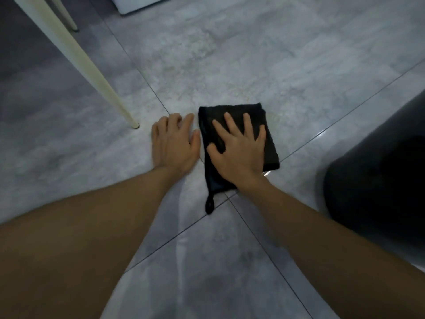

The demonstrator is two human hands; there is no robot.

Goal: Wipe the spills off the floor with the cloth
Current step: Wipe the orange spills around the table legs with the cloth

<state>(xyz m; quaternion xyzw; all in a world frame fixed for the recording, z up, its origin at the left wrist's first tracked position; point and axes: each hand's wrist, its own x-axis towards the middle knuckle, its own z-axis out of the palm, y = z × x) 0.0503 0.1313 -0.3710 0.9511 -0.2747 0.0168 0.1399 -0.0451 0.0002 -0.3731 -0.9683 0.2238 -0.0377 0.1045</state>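
A folded black cloth [270,143] with a small hanging loop at its near corner lies flat on the grey tiled floor [230,65]. My right hand [239,150] presses down on top of it, palm flat and fingers spread. Beside the cloth, my left hand [176,143] rests flat on the bare tile, touching or nearly touching its left edge. A faint yellowish wet patch [272,117] shows on the tile just past the cloth's far right corner, and a small shiny wet spot [266,173] sits at its near right edge.
A cream furniture leg [76,58] slants down to the floor left of my left hand, with a second leg [69,17] farther back. A dark rounded object [377,171] fills the right side. A white edge [138,4] lies at the top.
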